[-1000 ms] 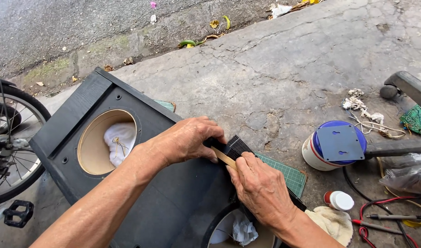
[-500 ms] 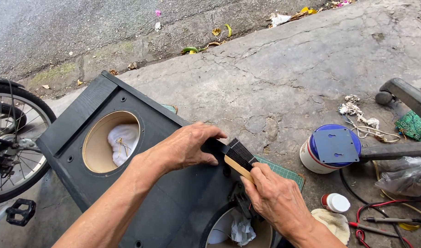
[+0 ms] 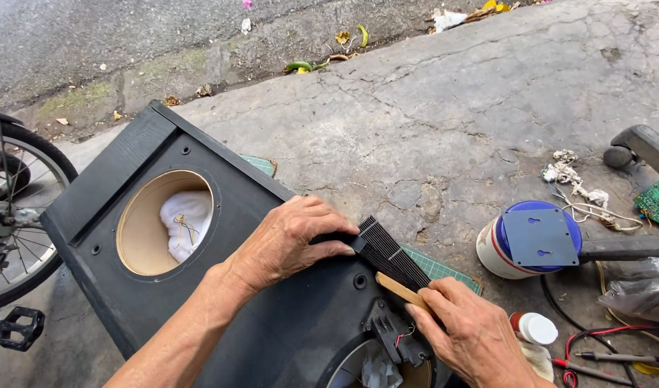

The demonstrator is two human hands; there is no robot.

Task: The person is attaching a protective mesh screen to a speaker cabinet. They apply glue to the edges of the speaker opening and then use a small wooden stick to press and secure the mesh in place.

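Observation:
A black speaker box (image 3: 164,302) lies flat on the concrete, with a round hole (image 3: 164,223) showing white cloth inside. My left hand (image 3: 290,241) presses a black ribbed part (image 3: 390,255) against the box's right edge. My right hand (image 3: 477,338) grips a thin wooden stick (image 3: 398,289) whose tip rests by that ribbed part. Just below sits a small black piece with red wires (image 3: 394,334), beside a second hole at the bottom edge.
A bicycle wheel (image 3: 13,208) and pedal (image 3: 17,327) stand at the left. A green cutting mat (image 3: 437,266) lies under the box. At the right are a white tub with a blue lid and grey plate (image 3: 534,241), a small white bottle (image 3: 534,327), a green circuit board (image 3: 656,201) and cables.
The black ribbed part has come into full view as my left hand shifted back off it. My right hand has slid down and right with the stick.

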